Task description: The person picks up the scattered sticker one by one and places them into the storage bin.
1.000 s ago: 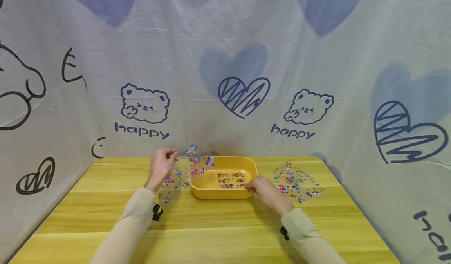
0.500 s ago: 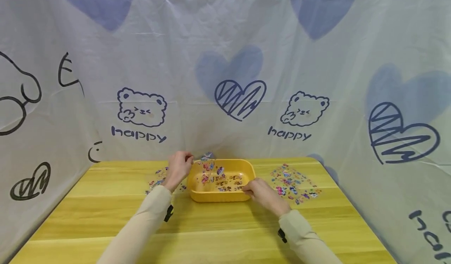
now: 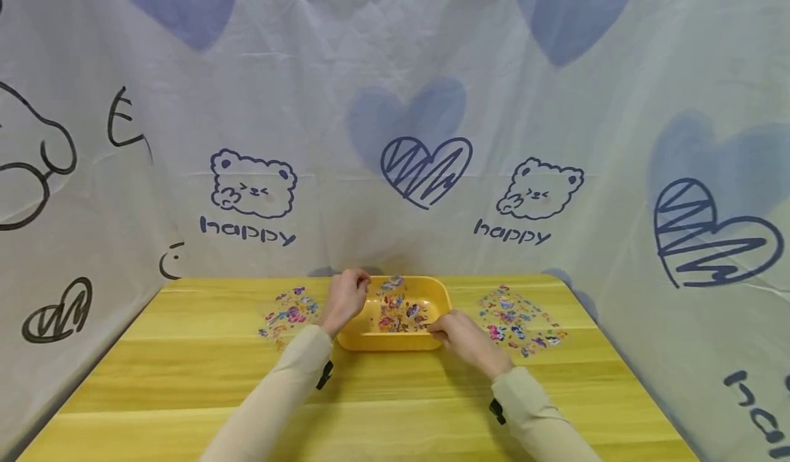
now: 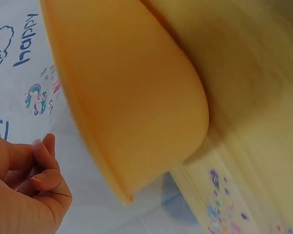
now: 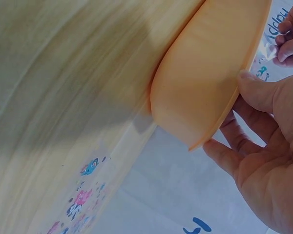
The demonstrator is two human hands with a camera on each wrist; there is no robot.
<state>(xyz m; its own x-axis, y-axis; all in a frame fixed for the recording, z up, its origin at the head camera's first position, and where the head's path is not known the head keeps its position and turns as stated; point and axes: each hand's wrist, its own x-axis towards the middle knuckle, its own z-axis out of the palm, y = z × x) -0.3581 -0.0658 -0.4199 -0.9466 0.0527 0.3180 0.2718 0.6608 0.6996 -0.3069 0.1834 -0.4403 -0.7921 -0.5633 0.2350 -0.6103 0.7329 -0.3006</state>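
A yellow plastic tub [image 3: 389, 342] stands on the table at the centre of the head view. My right hand [image 3: 465, 342] pinches the tub's rim at its near right corner, thumb and fingers on either side of it in the right wrist view. Over the tub's left part, my left hand [image 3: 347, 301] pinches the edge of a clear sticker sheet [image 3: 391, 304] with small colourful prints. That sheet hangs inside the tub, its lower part overlapping the brown prints at the tub's bottom. In the left wrist view the prints on the sheet [image 4: 36, 100] show beyond the tub's rim.
One clear sheet with colourful stickers [image 3: 290, 314] lies on the wooden table [image 3: 395, 407] left of the tub, and another sticker sheet [image 3: 521, 318] lies to its right. A white curtain [image 3: 345, 105] with hearts and bears hangs behind the table and along both sides.
My left hand has carried the clear sticker sheet rightward and lower, from beside the tub to inside it. The right hand stays at the tub's rim.
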